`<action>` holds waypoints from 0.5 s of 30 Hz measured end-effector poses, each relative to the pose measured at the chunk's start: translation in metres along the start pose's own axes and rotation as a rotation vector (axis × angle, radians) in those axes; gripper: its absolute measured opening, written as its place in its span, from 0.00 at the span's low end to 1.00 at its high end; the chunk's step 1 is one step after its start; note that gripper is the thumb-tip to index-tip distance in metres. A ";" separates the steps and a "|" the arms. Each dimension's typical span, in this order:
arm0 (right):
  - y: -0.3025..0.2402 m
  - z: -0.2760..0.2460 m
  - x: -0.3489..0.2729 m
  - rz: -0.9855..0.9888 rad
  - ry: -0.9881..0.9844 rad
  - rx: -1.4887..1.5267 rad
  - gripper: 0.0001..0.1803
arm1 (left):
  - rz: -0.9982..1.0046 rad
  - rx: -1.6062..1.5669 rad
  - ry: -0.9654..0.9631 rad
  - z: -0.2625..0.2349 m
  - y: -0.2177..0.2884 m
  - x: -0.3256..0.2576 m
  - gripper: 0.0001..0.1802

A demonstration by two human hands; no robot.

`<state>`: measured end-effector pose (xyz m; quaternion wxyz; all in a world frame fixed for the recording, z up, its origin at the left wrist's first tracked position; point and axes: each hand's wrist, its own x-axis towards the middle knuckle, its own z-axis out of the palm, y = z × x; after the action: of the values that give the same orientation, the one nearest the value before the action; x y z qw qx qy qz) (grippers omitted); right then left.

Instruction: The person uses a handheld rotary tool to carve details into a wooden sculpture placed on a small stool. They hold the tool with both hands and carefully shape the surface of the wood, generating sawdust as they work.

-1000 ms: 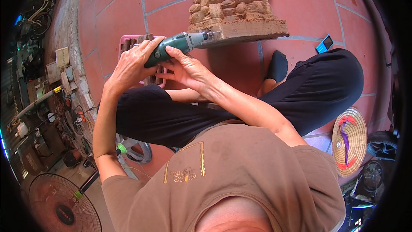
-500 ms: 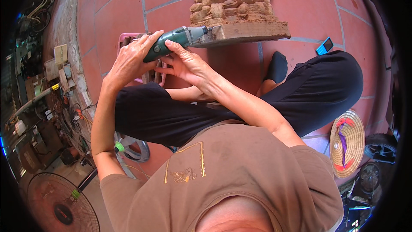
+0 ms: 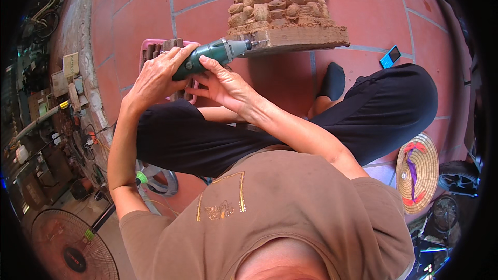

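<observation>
A green and grey rotary tool (image 3: 211,56) lies across both my hands, its nose pointing right. My left hand (image 3: 158,75) wraps around its rear end. From below, my right hand (image 3: 228,87) steadies the body with thumb and fingers. The thin bit (image 3: 261,42) overlaps the left end of the base of a carved brown wooden piece (image 3: 285,13); whether it touches the wood I cannot tell. Rounded, layered relief covers the carving above its flat, plain base. Partly behind my hands stands a pink basket (image 3: 143,46) holding several brown wooden sticks.
A blue phone (image 3: 390,57) lies on the red tile floor beyond my right knee. To the right are a woven hat (image 3: 416,173) and a wheel (image 3: 458,179). A standing fan (image 3: 75,251) is at lower left, below cluttered tools and boxes (image 3: 62,83) along the left side.
The rotary tool's nose has dipped slightly toward me, and more of the bit shows against the base. Both hands keep their hold.
</observation>
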<state>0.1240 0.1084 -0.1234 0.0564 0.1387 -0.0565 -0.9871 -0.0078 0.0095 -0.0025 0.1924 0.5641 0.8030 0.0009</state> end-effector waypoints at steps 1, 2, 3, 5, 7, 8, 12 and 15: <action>0.001 -0.001 -0.001 0.006 -0.020 -0.002 0.25 | -0.001 -0.002 -0.007 -0.001 0.001 -0.001 0.45; 0.003 -0.002 -0.002 0.011 -0.039 -0.003 0.27 | -0.002 -0.003 -0.014 -0.001 0.003 -0.002 0.45; 0.004 -0.003 -0.002 0.016 -0.059 -0.004 0.30 | -0.002 -0.005 -0.021 -0.002 0.003 -0.002 0.45; 0.004 -0.002 -0.003 0.021 -0.054 -0.005 0.30 | 0.009 -0.012 -0.018 -0.001 0.002 -0.003 0.45; 0.002 0.000 -0.004 0.021 -0.050 -0.004 0.28 | 0.006 -0.015 -0.014 -0.001 0.001 -0.003 0.45; 0.000 0.002 -0.003 0.018 -0.048 0.000 0.26 | 0.000 -0.013 -0.012 0.000 -0.001 -0.002 0.45; -0.003 0.002 0.003 0.009 -0.022 -0.009 0.24 | 0.009 -0.012 0.015 0.001 -0.005 0.001 0.45; -0.006 0.003 0.006 0.007 -0.004 -0.020 0.23 | -0.005 0.000 0.015 0.001 -0.007 0.002 0.45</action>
<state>0.1170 0.1133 -0.1232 0.0611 0.1358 -0.0472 -0.9877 -0.0144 0.0091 -0.0052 0.1866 0.5620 0.8058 0.0047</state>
